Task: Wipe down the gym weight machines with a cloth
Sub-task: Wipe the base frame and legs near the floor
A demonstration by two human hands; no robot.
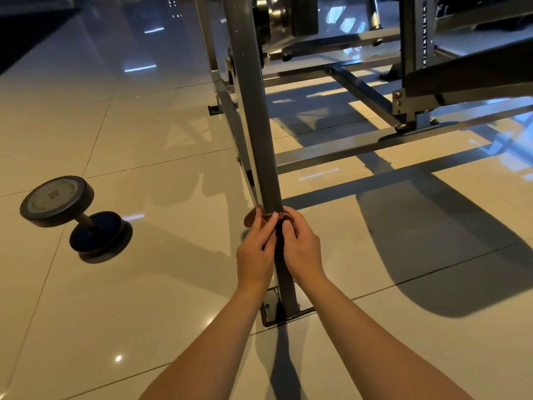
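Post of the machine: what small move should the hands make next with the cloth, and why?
Probably slide the cloth down the post toward its foot plate. Both the left hand and the right hand hold it wrapped round the post, and a short stretch is bare below them.

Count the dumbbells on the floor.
1. The dumbbell lies on the floor tiles at left, apart from the grey post where the left hand and right hand hold the cloth. More may lie out of view.
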